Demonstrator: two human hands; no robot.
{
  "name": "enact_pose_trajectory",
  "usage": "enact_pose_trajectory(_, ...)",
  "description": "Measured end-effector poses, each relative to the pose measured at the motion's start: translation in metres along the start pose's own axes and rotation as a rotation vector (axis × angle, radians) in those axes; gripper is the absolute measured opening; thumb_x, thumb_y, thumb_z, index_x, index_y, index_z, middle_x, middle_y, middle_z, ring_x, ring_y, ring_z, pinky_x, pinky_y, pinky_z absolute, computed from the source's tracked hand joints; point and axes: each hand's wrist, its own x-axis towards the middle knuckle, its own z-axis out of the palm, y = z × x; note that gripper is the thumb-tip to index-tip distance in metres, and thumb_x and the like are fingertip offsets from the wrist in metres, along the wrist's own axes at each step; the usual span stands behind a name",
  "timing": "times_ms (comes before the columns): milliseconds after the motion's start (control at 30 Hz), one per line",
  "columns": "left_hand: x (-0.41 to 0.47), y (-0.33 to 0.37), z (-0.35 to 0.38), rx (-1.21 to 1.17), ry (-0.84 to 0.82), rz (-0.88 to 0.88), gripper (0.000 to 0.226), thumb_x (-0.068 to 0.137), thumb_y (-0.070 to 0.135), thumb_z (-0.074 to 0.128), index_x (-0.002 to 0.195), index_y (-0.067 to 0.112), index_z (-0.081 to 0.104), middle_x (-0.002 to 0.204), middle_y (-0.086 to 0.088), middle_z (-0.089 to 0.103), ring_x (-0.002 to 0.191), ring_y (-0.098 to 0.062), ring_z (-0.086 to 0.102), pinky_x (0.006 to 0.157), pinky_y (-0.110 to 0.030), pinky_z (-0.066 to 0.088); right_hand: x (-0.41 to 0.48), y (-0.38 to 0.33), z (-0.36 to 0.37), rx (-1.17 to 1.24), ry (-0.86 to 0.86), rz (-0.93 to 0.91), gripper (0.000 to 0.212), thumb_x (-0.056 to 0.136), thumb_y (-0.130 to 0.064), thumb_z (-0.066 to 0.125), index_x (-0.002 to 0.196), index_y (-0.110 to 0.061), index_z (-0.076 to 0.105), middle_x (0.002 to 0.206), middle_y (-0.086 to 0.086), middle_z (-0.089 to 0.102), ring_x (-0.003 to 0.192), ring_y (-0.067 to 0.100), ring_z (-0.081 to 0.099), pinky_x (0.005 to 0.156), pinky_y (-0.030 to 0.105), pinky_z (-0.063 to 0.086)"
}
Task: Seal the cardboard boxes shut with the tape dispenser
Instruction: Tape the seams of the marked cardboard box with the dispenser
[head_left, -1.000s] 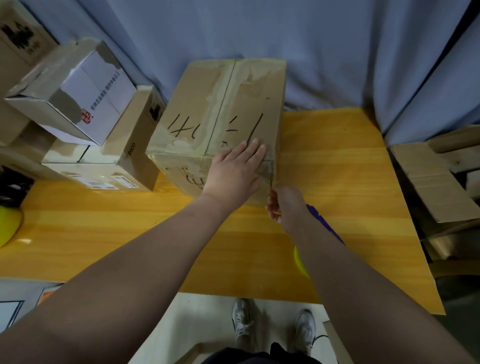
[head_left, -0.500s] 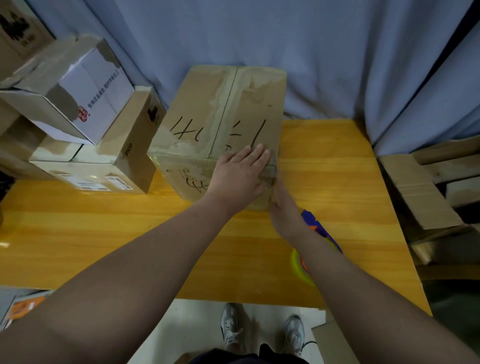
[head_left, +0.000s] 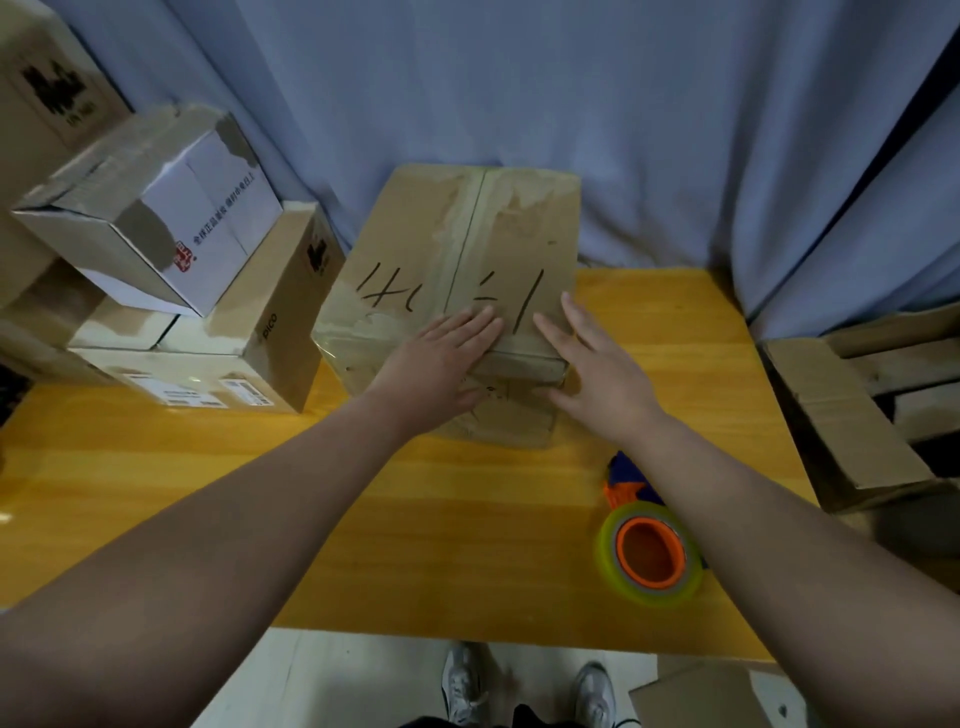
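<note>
At twelve o'clock on the bench (head_left: 467, 519), my left hand (head_left: 441, 364) and right hand (head_left: 597, 374) lay flat on the box (head_left: 467, 234), fingers (head_left: 470, 325) straight, holding nothing; firm outward strokes would bond the tape (head_left: 524, 364). The tape dispenser (head_left: 649, 551) lay at four o'clock.

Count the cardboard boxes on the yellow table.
3: the handwritten box under the left hand and right hand, the PICO box to its left, and the white box stacked on that. More cardboard at far left may be off the table.
</note>
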Motion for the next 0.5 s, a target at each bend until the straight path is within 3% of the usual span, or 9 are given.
enact_pose_trajectory(67, 0.002, 0.000, 0.002, -0.024, 0.036, -0.006, 0.077, 0.095, 0.044, 0.050, 0.153, 0.020, 0.005, 0.160, 0.003, 0.004, 0.147, -0.013, 0.004, 0.117, -0.026, -0.002, 0.006, 0.000, 0.002, -0.088, -0.005, 0.000, 0.089, 0.089, -0.041, 0.063, 0.153, -0.027, 0.003, 0.160, 0.000, -0.010, 0.147, 0.016, -0.007, 0.120, 0.033, 0.000)
enact_pose_trajectory(133, 0.003, -0.001, 0.004, -0.038, 0.059, -0.006, 0.075, 0.095, 0.041, 0.052, 0.153, 0.021, 0.009, 0.160, 0.004, 0.008, 0.147, -0.013, 0.007, 0.117, -0.026, 0.001, 0.012, -0.001, 0.000, -0.180, 0.009, -0.093, 0.081, 0.092, -0.040, 0.056, 0.152, -0.017, 0.007, 0.161, 0.006, 0.004, 0.148, 0.019, 0.003, 0.117, 0.032, -0.002)
enact_pose_trajectory(200, 0.005, -0.003, 0.006, -0.052, 0.082, -0.001, 0.072, 0.095, 0.037, 0.052, 0.152, 0.022, 0.012, 0.160, 0.005, 0.011, 0.147, -0.013, 0.010, 0.118, -0.027, 0.006, 0.014, -0.001, -0.001, -0.256, 0.070, -0.239, 0.061, 0.092, -0.037, 0.045, 0.144, -0.005, 0.037, 0.149, 0.014, 0.039, 0.138, 0.027, 0.037, 0.114, 0.039, 0.019)
enact_pose_trajectory(267, 0.006, -0.006, 0.009, -0.060, 0.110, 0.005, 0.067, 0.096, 0.032, 0.051, 0.152, 0.022, 0.016, 0.159, 0.005, 0.015, 0.146, -0.013, 0.014, 0.117, -0.029, 0.011, 0.015, 0.000, 0.003, -0.310, 0.111, -0.327, 0.053, 0.089, -0.032, 0.040, 0.129, 0.000, 0.056, 0.129, 0.016, 0.059, 0.119, 0.031, 0.057, 0.102, 0.046, 0.035)
enact_pose_trajectory(400, 0.004, -0.014, 0.013, -0.061, 0.175, 0.063, 0.056, 0.098, 0.022, 0.049, 0.149, 0.017, 0.027, 0.155, 0.000, 0.026, 0.143, -0.018, 0.028, 0.114, -0.029, 0.018, 0.015, 0.006, 0.006, -0.294, 0.213, -0.411, 0.044, 0.088, -0.024, 0.046, 0.121, 0.001, 0.063, 0.122, 0.018, 0.064, 0.112, 0.032, 0.062, 0.099, 0.047, 0.041)
enact_pose_trajectory(500, -0.012, -0.034, 0.018, 0.043, 0.144, 0.088, 0.077, 0.087, -0.005, 0.057, 0.151, 0.015, 0.019, 0.156, 0.000, 0.017, 0.142, -0.015, 0.020, 0.112, -0.028, 0.010, 0.007, 0.023, -0.001, -0.252, 0.247, -0.361, 0.044, 0.087, -0.021, 0.047, 0.123, 0.000, 0.061, 0.124, 0.020, 0.062, 0.114, 0.036, 0.060, 0.099, 0.049, 0.040)
